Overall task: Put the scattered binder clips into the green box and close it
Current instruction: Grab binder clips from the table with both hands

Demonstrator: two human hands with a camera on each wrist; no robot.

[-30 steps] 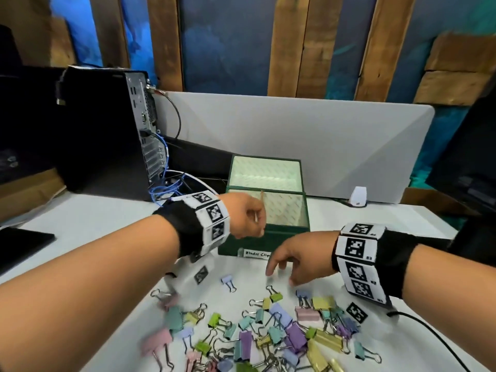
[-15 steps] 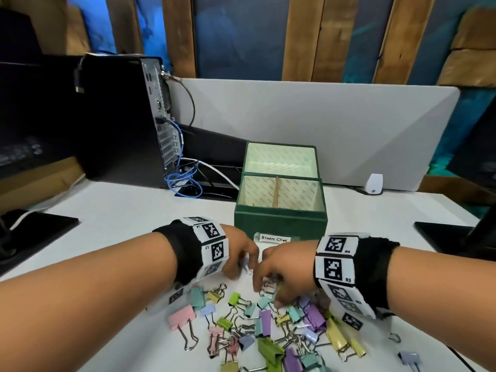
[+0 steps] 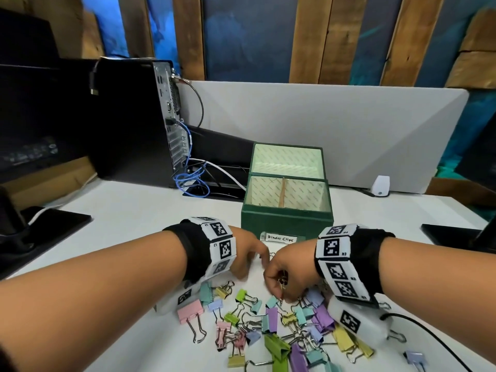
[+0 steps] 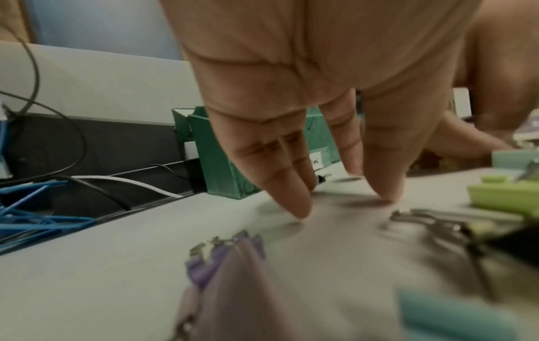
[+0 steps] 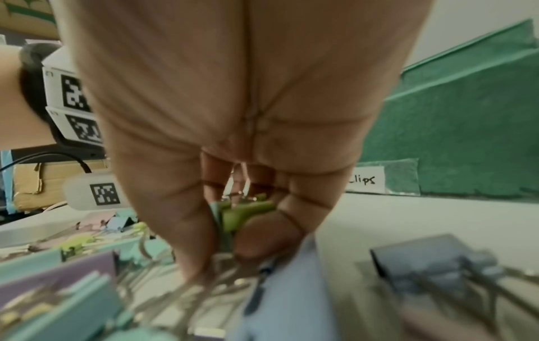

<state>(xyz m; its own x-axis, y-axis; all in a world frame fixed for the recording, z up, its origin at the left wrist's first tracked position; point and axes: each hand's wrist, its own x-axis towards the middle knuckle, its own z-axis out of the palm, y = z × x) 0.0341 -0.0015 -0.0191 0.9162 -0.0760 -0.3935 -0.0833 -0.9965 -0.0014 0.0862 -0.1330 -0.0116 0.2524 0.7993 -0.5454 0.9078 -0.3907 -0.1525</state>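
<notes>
Scene: While both hands work low over the white table (image 3: 128, 218), the green box (image 3: 286, 220) stands just behind them with its lid (image 3: 287, 158) folded back and open.
Left hand: The left hand (image 3: 245, 253) has its fingers (image 4: 294, 203) straight and spread, the tips touching the bare table; it holds nothing.
Right hand: The right hand (image 3: 288, 275) has its fingers and thumb curled together and pinches a green binder clip (image 5: 245, 214) at the far edge of the pile.
Binder clips: The scattered binder clips (image 3: 271, 326) lie on the table in front of the box, near the person, in pink, purple, teal, yellow and green; many touch or overlap each other.
Box inside: A thin divider (image 3: 281, 194) splits the inside in two compartments; I cannot tell if clips are already inside.
Label: A white label (image 3: 280, 238) with "Binder Clips" sits at the front foot of the box.
Behind: A black computer tower (image 3: 128, 124) with blue cables (image 3: 192, 181) stands left of the box.
</notes>
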